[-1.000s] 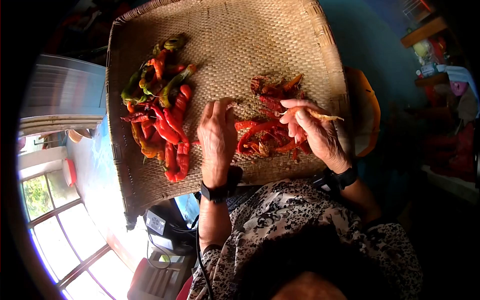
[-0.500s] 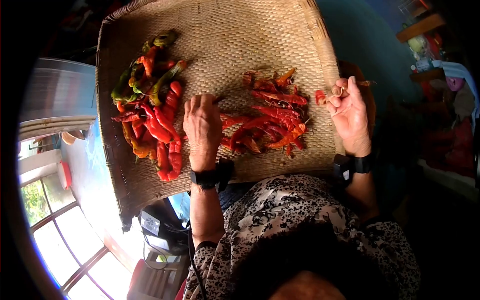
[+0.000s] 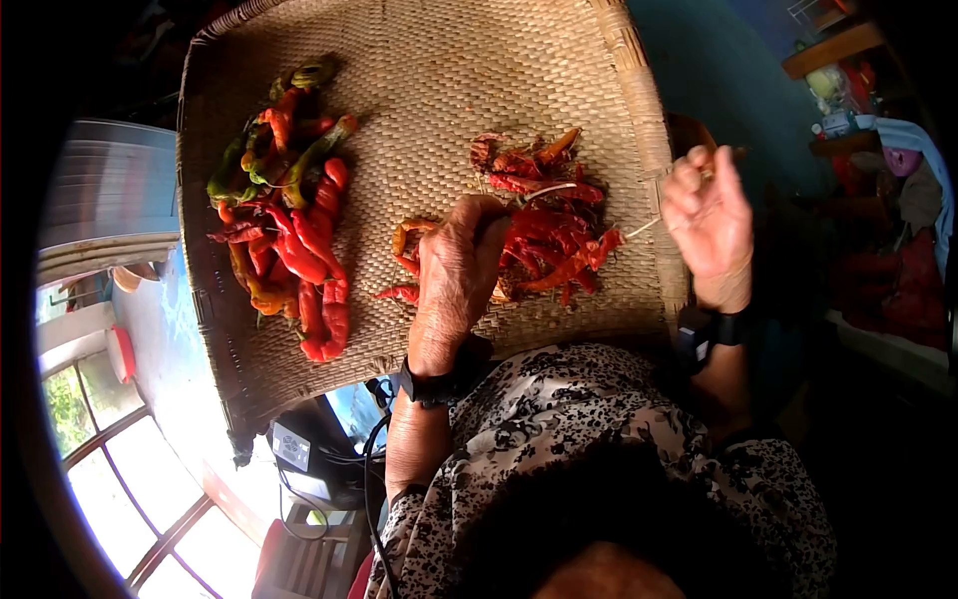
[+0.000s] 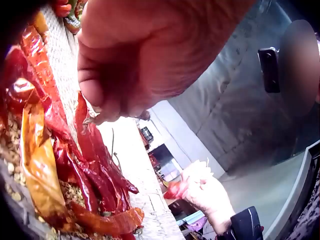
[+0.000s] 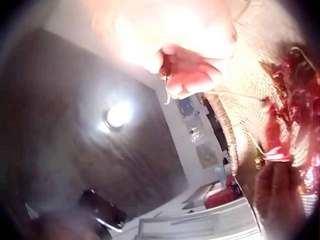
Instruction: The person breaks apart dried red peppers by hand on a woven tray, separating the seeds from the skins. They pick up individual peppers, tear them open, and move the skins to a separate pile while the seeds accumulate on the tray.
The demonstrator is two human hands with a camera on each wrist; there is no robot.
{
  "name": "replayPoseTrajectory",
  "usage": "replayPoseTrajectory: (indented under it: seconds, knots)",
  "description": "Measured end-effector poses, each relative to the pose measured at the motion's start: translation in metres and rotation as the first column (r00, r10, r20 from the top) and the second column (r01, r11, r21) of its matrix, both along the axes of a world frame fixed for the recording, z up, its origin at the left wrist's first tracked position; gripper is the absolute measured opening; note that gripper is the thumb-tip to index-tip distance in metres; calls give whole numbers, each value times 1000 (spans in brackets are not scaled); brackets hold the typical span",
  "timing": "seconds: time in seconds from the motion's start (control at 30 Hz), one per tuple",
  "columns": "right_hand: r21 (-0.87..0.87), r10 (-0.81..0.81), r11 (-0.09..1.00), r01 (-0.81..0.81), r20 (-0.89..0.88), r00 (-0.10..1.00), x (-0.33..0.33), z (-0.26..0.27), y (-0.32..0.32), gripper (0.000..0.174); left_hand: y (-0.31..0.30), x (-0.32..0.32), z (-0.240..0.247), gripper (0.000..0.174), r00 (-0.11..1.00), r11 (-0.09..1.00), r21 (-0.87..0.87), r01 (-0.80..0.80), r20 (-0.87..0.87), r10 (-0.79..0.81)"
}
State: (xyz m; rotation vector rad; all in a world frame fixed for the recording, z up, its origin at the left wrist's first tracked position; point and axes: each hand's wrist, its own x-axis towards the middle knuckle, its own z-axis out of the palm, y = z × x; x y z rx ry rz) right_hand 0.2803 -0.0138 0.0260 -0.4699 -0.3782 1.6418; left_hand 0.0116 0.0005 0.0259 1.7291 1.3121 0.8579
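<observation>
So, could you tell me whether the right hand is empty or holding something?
Holding something: the right hand, raised beside the woven tray, pinches a small red pepper piece.

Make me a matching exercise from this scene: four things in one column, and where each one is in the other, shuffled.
1 left hand
2 right hand
3 fresh peppers
4 woven tray

A heaped on the tray's left side
B raised past the tray's right rim, pinching a chilli piece
C on the dried red chillies
D beneath both heaps

Pairs: 1-C, 2-B, 3-A, 4-D
</observation>
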Motion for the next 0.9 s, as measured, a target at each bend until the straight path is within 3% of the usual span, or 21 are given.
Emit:
replayPoseTrajectory:
  seconds: [0.13,0.17,0.23,0.27,0.33,0.37,0.43,0.5,0.57,0.63,0.67,0.7,0.77,0.8,0.9]
  knots:
    - [-97,-342,940,329,-211,916,36,-15,3,31,-5,4,-8,11,999,998,57,37,37,-39]
    - [-243,-589,787,567,-28,807,38,-21,2,33,-6,5,-6,11,999,998,57,35,36,-37]
    - [-448,-596,721,529,-12,803,46,-29,0,32,-7,7,-1,11,997,998,3,64,41,-64]
    - [-451,-597,720,528,-12,802,47,-34,-3,32,-8,7,1,11,997,998,0,64,40,-64]
    - [-305,-488,781,545,246,837,30,-31,-13,28,-11,8,2,11,995,990,-111,92,44,-88]
    - [-125,-446,841,526,388,806,19,-24,-19,25,-12,10,-1,11,995,989,-114,96,43,-92]
    - [174,-381,906,386,733,563,-7,-20,-29,26,-15,13,-9,9,991,991,-48,128,55,-126]
    - [214,-188,977,-25,905,382,-36,-15,-36,29,-19,19,-7,10,988,989,-51,139,72,-135]
    - [12,63,964,-267,961,269,-56,-14,-42,30,-23,26,-7,11,987,989,-55,140,84,-135]
    - [147,-61,964,-221,934,353,-76,-26,-46,29,-26,29,-9,10,969,982,6,189,159,-187]
    - [77,17,981,-178,880,475,-80,-25,-46,25,-26,26,-6,10,976,984,5,178,128,-177]
    - [35,42,983,-178,909,414,-79,-16,-42,22,-26,23,-7,10,979,986,1,169,118,-167]
    - [20,76,981,-193,877,475,-71,-15,-35,21,-25,17,-10,10,960,973,-7,231,162,-227]
    - [53,26,983,-174,906,423,-69,-20,-33,21,-24,14,-9,10,958,966,45,255,125,-259]
    - [53,-2,997,-64,789,614,-56,-20,-31,18,-24,-2,5,11,995,990,107,97,1,-98]
